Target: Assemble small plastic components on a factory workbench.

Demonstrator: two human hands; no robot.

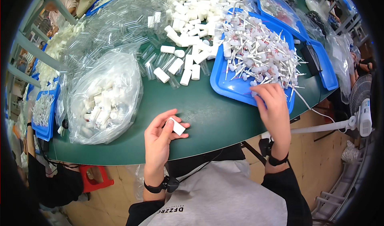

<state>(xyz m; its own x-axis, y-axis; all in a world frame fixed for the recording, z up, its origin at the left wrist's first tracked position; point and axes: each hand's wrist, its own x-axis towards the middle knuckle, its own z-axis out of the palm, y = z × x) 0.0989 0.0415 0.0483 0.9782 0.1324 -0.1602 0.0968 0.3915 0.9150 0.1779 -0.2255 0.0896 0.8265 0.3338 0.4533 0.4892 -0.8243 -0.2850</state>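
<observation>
Your left hand (159, 133) pinches 1 white cylinder (178, 127) above the bench (196, 113); it looks light, stiff and smooth, best held mid-barrel. Your right hand (275, 102) is narrow at the stemmed parts (262, 50) in the blue tray (236, 87); I cannot tell if it grips any. Their thin stems look fragile; favour the heads.

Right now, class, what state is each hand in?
Left hand: closed, holding a white cylinder.
Right hand: at the blue tray; whether it grips anything cannot be told.
</observation>
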